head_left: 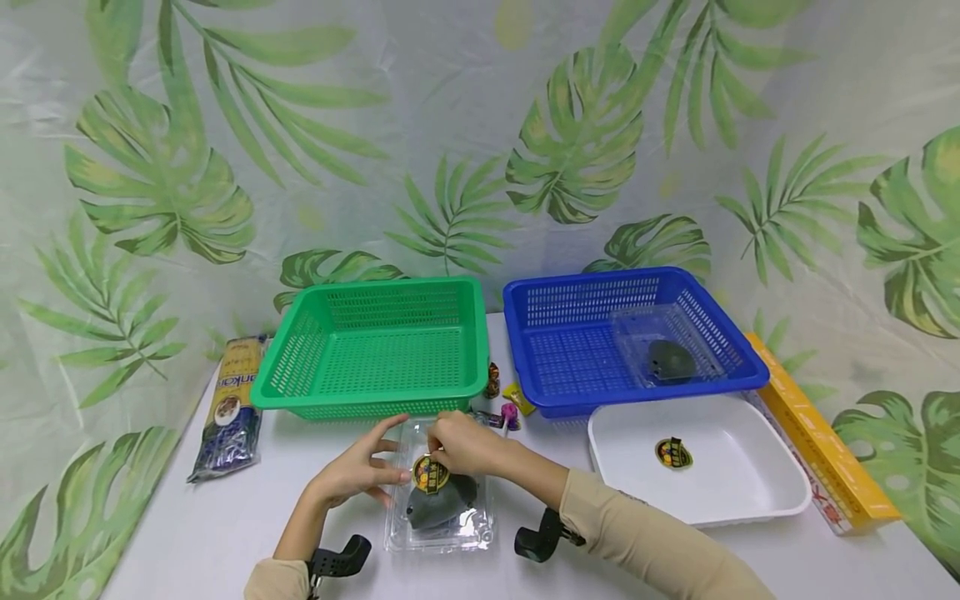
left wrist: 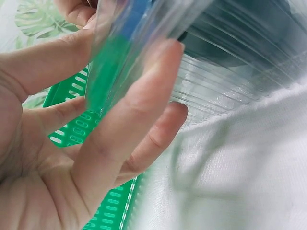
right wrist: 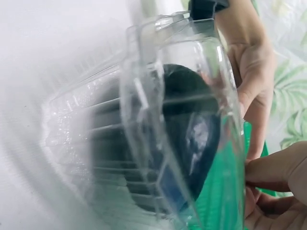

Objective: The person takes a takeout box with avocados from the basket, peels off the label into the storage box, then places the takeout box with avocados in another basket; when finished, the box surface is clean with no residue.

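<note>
A clear plastic clamshell box (head_left: 442, 537) lies on the white table before me, with a dark green rounded object (head_left: 444, 504) inside. On its lid is a round black-and-yellow sticker (head_left: 430, 474). My left hand (head_left: 358, 468) holds the box by its left side; in the left wrist view its fingers (left wrist: 144, 100) lie against the clear wall. My right hand (head_left: 467, 446) bends over the lid and pinches the sticker's upper right edge, partly covering it. Its curled fingers (right wrist: 276, 172) show at the lid in the right wrist view.
A green basket (head_left: 480, 350) stands behind the hands. The blue basket (head_left: 555, 407) holds another clear box. A white tray (head_left: 720, 508) with a similar sticker (head_left: 673, 452) sits right, beside a long orange box (head_left: 832, 446). Wrapped sweets (head_left: 509, 412) lie between; a noodle pack (head_left: 231, 408) lies left.
</note>
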A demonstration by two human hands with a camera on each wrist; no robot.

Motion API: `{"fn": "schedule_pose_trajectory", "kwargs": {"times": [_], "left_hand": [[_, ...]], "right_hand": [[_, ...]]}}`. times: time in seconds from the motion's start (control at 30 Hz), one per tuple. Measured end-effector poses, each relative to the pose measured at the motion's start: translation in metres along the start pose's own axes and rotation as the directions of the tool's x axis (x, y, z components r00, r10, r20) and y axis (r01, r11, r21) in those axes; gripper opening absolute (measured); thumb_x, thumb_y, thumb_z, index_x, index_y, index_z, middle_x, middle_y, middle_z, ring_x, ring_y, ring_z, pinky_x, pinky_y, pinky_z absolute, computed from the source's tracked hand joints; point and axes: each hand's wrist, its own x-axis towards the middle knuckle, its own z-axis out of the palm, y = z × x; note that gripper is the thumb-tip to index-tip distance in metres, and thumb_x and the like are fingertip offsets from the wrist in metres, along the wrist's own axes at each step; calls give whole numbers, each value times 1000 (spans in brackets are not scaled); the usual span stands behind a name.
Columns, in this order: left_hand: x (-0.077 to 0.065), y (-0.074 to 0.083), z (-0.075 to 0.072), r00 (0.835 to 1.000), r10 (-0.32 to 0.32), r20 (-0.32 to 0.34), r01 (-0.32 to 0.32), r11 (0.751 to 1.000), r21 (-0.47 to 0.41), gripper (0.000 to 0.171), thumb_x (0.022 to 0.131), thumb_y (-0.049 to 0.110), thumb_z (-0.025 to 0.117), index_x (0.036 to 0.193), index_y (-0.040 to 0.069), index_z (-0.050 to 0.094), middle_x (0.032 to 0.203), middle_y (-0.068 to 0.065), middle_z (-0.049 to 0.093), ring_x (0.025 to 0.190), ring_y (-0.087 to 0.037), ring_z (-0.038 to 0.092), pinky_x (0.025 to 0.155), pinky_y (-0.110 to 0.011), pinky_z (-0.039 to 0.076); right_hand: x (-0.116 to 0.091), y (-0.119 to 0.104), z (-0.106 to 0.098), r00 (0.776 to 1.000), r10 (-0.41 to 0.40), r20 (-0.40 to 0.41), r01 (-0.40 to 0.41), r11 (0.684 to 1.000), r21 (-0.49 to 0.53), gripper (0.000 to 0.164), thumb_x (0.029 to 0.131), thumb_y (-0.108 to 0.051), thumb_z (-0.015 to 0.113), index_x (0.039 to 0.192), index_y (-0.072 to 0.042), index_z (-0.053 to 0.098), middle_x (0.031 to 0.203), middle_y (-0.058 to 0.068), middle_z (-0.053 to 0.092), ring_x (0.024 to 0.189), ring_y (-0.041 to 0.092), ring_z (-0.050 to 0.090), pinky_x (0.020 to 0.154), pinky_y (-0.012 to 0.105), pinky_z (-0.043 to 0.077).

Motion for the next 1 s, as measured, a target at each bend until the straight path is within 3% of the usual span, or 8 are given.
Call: {"fn": "schedule_pose_trajectory", "kwargs": {"times": [0.23,0.4,0.53,0.63,0.87,1.0], "left_hand": [[1,-2,0,1000,-1,0,1,1000,1,95,82,10,73,150,6,7,134,-43,24,91,-29,62,55,-42,57],[1,-3,0,1000,-7,0,7,1000,4,95,82,11,74,150,5,7,134,-43,24,90,-28,62,55,-42,57],[1,-3,0,1000,0,-1,0,1000,4,95,82,10,73,150,5,7,134,-43,24,90,-28,62,55,-43,56],[1,-2,0,1000,-3,-7,3,1000,2,95,82,9,73,150,5,8,134,-43,24,92,-29,62,55,-43,56],[1,-2,1,1000,-2,-4,2,1000,5,94,83,8,73,150,5,7,135,-43,23,94,-31,61,56,-44,56],[0,-1,0,1000,-1,-8,1,1000,7,94,83,8,72,150,6,8,135,-43,23,93,-30,61,56,-45,56]], "right_hand": [[3,-1,2,999,-43,-17,41,994,-98,18,85,-6,62,67,-7,61,62,0,55,62,12,51,55,22,42],[2,-3,5,998,-50,-29,46,992,-116,13,85,-4,61,72,-6,61,66,1,59,63,13,56,56,23,46],[1,-5,4,1000,-10,-9,9,998,-66,5,82,-1,62,81,-4,66,76,3,66,72,15,63,64,22,51],[1,-4,2,1000,1,12,-1,1000,3,11,80,2,60,87,-1,68,82,6,69,71,14,62,64,20,50],[-2,5,0,999,-39,38,29,967,252,17,78,5,57,89,3,70,70,5,63,51,1,39,48,12,34],[-4,6,-2,997,-69,39,59,976,212,8,81,-2,63,81,-5,70,70,-2,58,62,2,43,57,14,37]]}}
